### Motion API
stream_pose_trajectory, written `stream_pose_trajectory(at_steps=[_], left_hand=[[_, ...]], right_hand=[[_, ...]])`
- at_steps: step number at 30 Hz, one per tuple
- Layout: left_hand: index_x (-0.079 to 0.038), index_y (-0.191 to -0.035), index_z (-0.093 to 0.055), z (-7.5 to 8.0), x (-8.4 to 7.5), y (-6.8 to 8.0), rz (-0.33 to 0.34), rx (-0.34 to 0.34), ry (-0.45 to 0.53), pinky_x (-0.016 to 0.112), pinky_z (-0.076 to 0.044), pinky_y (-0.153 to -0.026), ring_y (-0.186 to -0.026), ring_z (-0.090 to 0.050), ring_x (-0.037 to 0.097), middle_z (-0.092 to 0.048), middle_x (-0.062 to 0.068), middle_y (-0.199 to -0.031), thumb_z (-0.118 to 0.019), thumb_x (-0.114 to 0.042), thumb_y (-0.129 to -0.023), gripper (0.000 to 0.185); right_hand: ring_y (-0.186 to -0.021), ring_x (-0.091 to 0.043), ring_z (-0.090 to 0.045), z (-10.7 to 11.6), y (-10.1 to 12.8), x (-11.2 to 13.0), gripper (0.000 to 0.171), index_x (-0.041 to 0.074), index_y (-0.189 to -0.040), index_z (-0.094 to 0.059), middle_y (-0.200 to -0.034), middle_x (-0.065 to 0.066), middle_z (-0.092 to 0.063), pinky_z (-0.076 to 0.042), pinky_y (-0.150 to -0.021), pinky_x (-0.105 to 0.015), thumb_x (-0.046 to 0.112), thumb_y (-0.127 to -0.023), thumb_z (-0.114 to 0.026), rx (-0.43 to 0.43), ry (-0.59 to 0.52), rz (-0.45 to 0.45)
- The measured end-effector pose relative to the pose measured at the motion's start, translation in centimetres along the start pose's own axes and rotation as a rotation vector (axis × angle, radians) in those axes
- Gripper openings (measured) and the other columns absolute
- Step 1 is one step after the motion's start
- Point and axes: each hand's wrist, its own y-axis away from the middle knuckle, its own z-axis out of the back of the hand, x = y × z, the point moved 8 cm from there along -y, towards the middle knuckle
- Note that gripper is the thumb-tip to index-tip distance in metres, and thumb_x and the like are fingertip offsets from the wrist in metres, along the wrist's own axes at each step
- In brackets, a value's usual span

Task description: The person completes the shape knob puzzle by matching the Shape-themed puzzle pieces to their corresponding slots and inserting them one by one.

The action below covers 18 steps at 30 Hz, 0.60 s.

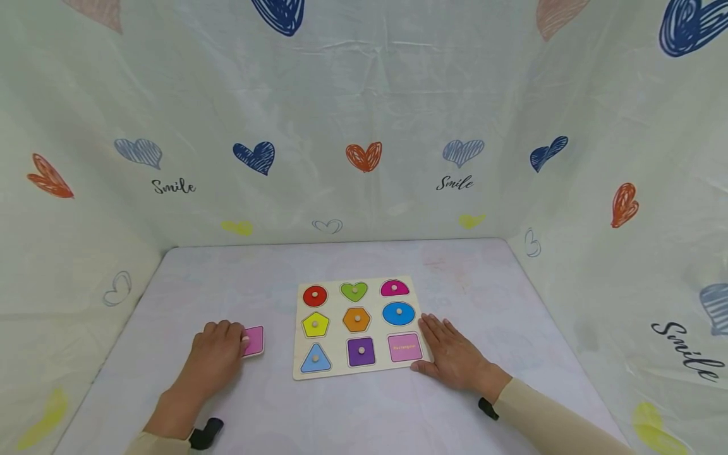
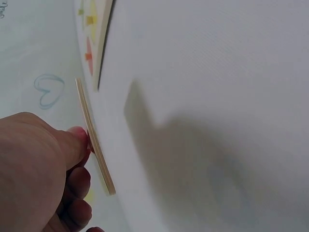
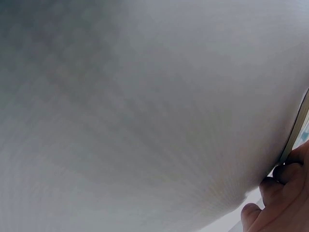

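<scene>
Bright, even, soft light; faint shadows beside the puzzle board (image 1: 357, 328). Wide-angle bending toward the edges. Wrist views blurred close up, one broad grey shadow on the tabletop (image 2: 203, 159).

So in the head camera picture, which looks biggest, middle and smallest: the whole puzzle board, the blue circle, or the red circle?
Largest to smallest in the head view:
1. The puzzle board, by far the biggest.
2. The blue circle.
3. The red circle, the smallest.
The red circle sits a little farther from the camera, but it still looks clearly smaller.

Makeshift recording booth, prob. indoors: worktop (image 1: 341, 417) w/ pale cover, enclosed on 3 sides by heart-print "Smile" sheet (image 1: 364, 126); kids' shape puzzle board (image 1: 359, 328).
</scene>
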Motion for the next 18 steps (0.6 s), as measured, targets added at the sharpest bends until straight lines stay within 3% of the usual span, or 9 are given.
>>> stream_pose_trajectory(at_steps=[5, 12, 18], left_hand=[[0.004, -0.108, -0.065, 0.1, -1.9, -0.8, -0.025, -0.012, -0.013, 0.049, -0.049, -0.077, -0.092, -0.055, 0.033, -0.063, 0.015, -0.096, -0.078, -0.016, -0.095, 0.027], [0.003, -0.118, -0.066, 0.0, -5.1, -2.1, -0.044, 0.018, -0.025, 0.047, -0.051, -0.087, -0.1, -0.055, 0.033, -0.064, 0.015, -0.104, -0.081, -0.022, -0.094, 0.037], [0.001, -0.121, -0.067, -0.5, -8.5, -3.2, -0.114, 0.025, -0.036, 0.042, -0.052, -0.087, -0.1, -0.054, 0.029, -0.063, 0.012, -0.101, -0.081, -0.025, -0.094, 0.04]], right_hand=[[-0.161, -0.035, -0.025, 0.1, 0.0, 0.0, 0.101, 0.002, -0.166, -0.024, -0.173, -0.016, -0.027, -0.022, -0.129, -0.054, 0.075, -0.099, -0.046, 0.0, -0.005, 0.004], [-0.16, -0.035, -0.026, 0.2, 0.0, 0.1, 0.101, 0.002, -0.166, -0.025, -0.173, -0.016, -0.028, -0.023, -0.129, -0.054, 0.075, -0.099, -0.046, -0.009, 0.002, 0.01], [-0.161, -0.035, -0.026, 0.0, -0.1, 0.0, 0.102, 0.002, -0.166, -0.025, -0.173, -0.016, -0.028, -0.022, -0.129, -0.053, 0.076, -0.099, -0.044, -0.007, 0.005, 0.003]])
